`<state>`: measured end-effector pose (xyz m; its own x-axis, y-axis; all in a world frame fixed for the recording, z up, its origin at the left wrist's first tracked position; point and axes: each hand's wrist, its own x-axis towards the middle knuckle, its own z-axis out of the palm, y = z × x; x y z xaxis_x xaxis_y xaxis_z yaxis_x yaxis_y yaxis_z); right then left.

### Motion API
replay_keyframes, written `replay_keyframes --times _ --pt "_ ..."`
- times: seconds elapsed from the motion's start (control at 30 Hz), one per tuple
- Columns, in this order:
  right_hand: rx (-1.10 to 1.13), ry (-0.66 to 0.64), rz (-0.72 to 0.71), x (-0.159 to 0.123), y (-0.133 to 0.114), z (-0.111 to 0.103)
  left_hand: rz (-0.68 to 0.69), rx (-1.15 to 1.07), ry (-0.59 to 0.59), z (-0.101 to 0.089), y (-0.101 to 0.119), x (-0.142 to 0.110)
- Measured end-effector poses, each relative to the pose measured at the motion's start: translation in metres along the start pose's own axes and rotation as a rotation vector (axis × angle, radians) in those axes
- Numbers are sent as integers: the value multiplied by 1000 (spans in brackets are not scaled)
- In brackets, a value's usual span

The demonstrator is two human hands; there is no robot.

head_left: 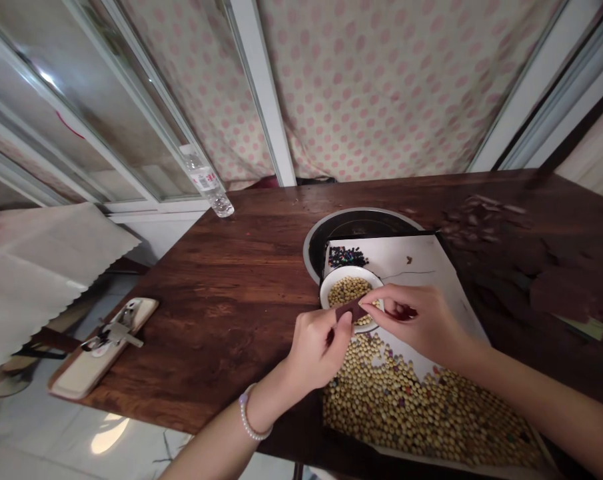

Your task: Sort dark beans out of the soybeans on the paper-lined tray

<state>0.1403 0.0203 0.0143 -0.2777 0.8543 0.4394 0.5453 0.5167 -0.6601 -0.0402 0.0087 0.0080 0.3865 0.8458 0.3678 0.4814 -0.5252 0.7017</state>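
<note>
The fingers (346, 327) of my left hand (308, 350) pinched a small dark brown piece (352, 309) between thumb and forefinger, gripping its left end. It was held over the white bowl (326, 279) of beige beads (350, 287), hiding part of the near side; whether it touched the rim, I couldn't tell. Its long axis ran crosswise, from my left thumb toward my right fingertips, tilting slightly up to the right.

My right hand (434, 327) came in from the other side, thumb and forefinger pressed together at the far end of the piece. A tiny pale speck showed there; I couldn't tell whether I had a bead or just the corner between them. So the piece lay directly left of my right fingertips, and both hands were about equally near, one at each end. Something dark red showed beneath my right fingers, too unclear to name.

The bowl sat in the white-lined tray (461, 300), between a small heap of black beads (347, 257) beyond it and the broad spread of loose beads (396, 407) nearer me, all on the brown tabletop (221, 300).
</note>
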Motion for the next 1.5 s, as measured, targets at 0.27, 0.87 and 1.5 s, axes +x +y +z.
replay_keyframes --times 0.27,0.87,1.5 --pt "-28 42 -46 -4 4 5 -2 17 -34 0 1 1" --pt "23 29 -59 -10 2 14 -3 64 -43 3 -3 1" --pt "92 81 35 -11 0 16 64 101 13 6 -2 1"
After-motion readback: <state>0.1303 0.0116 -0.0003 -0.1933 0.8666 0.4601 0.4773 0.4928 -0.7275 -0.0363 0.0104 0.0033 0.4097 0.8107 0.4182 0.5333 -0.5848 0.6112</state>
